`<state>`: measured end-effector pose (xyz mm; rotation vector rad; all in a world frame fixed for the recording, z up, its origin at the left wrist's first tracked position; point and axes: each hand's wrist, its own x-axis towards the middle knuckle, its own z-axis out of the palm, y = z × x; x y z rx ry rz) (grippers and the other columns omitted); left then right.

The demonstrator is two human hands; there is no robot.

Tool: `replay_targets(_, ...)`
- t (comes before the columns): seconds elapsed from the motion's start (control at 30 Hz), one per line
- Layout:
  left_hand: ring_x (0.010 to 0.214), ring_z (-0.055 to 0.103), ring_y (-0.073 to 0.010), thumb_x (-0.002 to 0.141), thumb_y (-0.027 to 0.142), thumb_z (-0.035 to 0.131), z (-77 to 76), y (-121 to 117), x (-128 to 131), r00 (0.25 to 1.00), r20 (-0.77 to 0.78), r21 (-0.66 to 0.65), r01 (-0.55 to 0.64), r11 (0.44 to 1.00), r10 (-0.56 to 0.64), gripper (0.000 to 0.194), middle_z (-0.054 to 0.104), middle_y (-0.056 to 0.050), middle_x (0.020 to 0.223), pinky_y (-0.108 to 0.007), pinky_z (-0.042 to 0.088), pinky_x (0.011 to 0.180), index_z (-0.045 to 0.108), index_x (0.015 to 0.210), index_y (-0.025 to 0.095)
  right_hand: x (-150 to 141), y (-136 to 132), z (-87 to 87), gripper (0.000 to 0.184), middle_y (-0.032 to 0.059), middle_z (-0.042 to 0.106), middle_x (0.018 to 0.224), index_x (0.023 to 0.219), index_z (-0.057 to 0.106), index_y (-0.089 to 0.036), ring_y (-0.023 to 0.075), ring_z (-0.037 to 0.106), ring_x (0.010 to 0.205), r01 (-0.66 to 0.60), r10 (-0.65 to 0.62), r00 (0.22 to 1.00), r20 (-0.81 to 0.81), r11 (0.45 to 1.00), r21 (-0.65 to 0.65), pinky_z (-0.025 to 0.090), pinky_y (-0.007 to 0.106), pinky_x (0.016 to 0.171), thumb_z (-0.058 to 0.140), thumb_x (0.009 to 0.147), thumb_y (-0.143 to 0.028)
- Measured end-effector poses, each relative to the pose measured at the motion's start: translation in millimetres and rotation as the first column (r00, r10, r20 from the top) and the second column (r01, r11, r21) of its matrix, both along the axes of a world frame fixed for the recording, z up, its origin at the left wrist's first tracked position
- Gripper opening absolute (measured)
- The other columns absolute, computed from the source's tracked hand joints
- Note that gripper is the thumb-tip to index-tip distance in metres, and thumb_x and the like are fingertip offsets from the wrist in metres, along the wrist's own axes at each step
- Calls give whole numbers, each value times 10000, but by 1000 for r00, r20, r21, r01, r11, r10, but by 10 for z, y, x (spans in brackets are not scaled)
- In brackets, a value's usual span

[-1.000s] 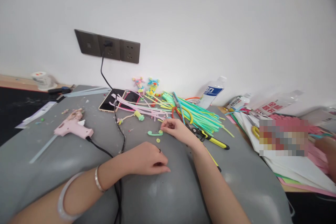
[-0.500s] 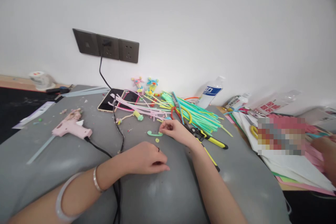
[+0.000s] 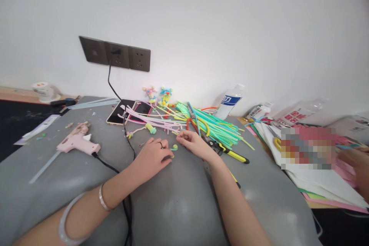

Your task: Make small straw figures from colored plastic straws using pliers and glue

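A small green pipe cleaner piece (image 3: 174,148) with a curled end lies on the grey table. My left hand (image 3: 152,157) bends over its left part, fingers closed around it and hiding that end. Under the left thumb, a bit of a small yellow coil (image 3: 172,157) shows. Just up and to the right, my right hand (image 3: 192,144) is closed in a pinch, apart from the green curl; whatever its fingertips hold, if anything, is too small to make out. Behind the right hand are yellow-handled pliers (image 3: 235,155) and a bundle of green pipe cleaners (image 3: 221,127).
A pink glue gun (image 3: 77,143) lies left, its black cord (image 3: 111,167) crossing the table. Pink pipe cleaners (image 3: 150,117) overlap two phones (image 3: 117,115). Two small figures (image 3: 165,96) and a bottle (image 3: 230,102) stand by the wall. Another person's hand (image 3: 354,163) is at far right.
My left hand has moved up and forward onto the green piece's left part. My right hand has drawn slightly up, away from its curled end.
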<state>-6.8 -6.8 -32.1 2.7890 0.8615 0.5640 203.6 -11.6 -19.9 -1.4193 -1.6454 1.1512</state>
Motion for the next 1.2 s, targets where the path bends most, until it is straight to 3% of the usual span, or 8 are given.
replay_targets(0.4, 771, 517, -182, 875, 157, 596, -25, -19, 71, 994, -55, 266, 106, 958, -95, 98, 619, -28, 842, -328, 325, 695, 625, 782, 166, -9, 5, -8, 303, -20, 522, 705, 827, 582, -168, 111, 428, 605, 0, 0, 1000, 1, 999, 40, 333, 240, 561, 606, 817, -470)
replay_targets(0.53, 769, 546, -163, 857, 141, 598, 38, 55, 24, 990, 69, 190, 105, 976, -120, 87, 615, -12, 827, -310, 360, 718, 636, 791, 181, -4, 9, -14, 309, -34, 492, 673, 843, 578, -175, 108, 392, 567, 1, -1, 1000, -10, 1000, 16, 302, 241, 536, 613, 803, -480)
replay_targets(0.63, 780, 569, -149, 852, 131, 599, 116, 223, -85, 975, 213, 105, 45, 993, -67, 89, 610, -1, 803, -294, 394, 766, 659, 835, 193, 5, 18, -31, 292, -45, 463, 649, 858, 580, -174, 103, 372, 550, -2, 2, 1000, -1, 1000, 6, 284, 239, 528, 611, 804, -459)
replay_targets(0.73, 777, 567, -158, 864, 155, 589, 161, 377, -184, 966, 257, 80, -20, 997, -1, 86, 602, -13, 771, -283, 413, 743, 656, 814, 177, 12, 24, -47, 275, -47, 459, 648, 862, 585, -172, 103, 379, 556, -7, 7, 1000, 11, 1000, 5, 285, 238, 531, 612, 802, -439)
replay_targets(1.0, 765, 550, -164, 885, 196, 566, 78, 408, -200, 1000, 19, 45, 9, 999, -9, 139, 598, -19, 810, -292, 404, 735, 695, 834, 199, 13, 15, -47, 230, -68, 418, 595, 882, 582, -177, 106, 376, 541, -10, 9, 1000, 27, 999, 30, 291, 241, 536, 597, 815, -396)
replay_targets(1.2, 780, 562, -159, 915, 243, 560, 53, 433, -203, 999, -20, 43, 35, 998, -34, 149, 604, -15, 833, -308, 396, 791, 687, 852, 199, 2, 10, -29, 242, -77, 394, 572, 883, 583, -176, 100, 354, 519, -7, 6, 999, 32, 1000, 28, 272, 240, 514, 591, 820, -410)
